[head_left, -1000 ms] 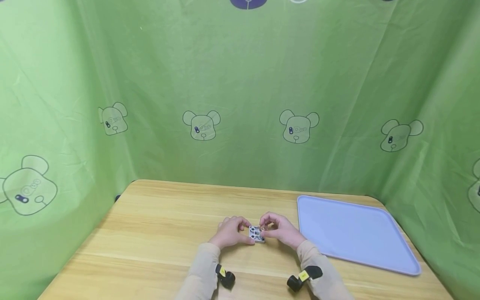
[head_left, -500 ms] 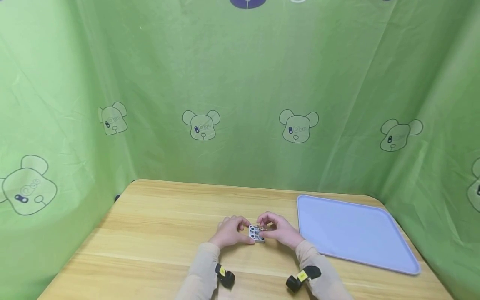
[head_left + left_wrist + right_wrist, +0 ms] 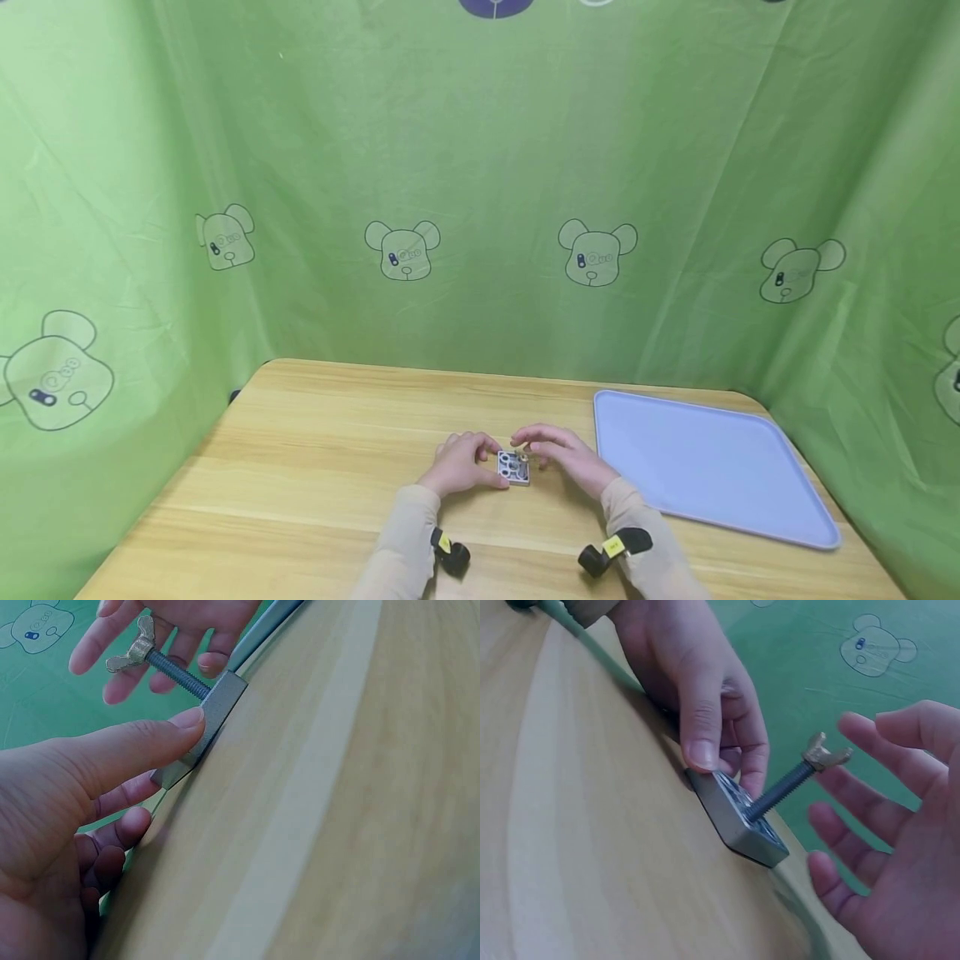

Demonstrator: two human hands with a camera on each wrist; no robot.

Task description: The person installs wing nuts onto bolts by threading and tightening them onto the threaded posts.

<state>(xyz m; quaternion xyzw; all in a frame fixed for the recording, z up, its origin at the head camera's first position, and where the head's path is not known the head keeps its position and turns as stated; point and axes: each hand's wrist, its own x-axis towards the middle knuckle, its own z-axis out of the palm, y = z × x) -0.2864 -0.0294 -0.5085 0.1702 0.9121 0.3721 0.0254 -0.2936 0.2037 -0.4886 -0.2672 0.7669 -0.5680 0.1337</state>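
A small square grey metal block (image 3: pixel 513 469) with round holes lies on the wooden table. My left hand (image 3: pixel 462 467) grips it, thumb on the near edge and fingers at the far side. From the block's right part rises a threaded bolt (image 3: pixel 781 792), topped by a brass-coloured wing nut (image 3: pixel 825 754). Close by is my right hand (image 3: pixel 564 457), its fingers spread and loosely bent around the wing nut (image 3: pixel 135 651) without pinching it. Whether a fingertip touches the nut cannot be told. In the right wrist view, the left thumb (image 3: pixel 703 742) presses the block's edge.
A pale blue-violet tray (image 3: pixel 712 462) lies at the table's right side, just beyond the right hand. Green curtains (image 3: pixel 480 317) with bear-head prints surround the table (image 3: pixel 337 433) at the back and sides.
My right hand's fingers, earlier pinched at the wing nut, have turned it slightly and now spread apart, uncovering more of the block. My left hand stays where it was.
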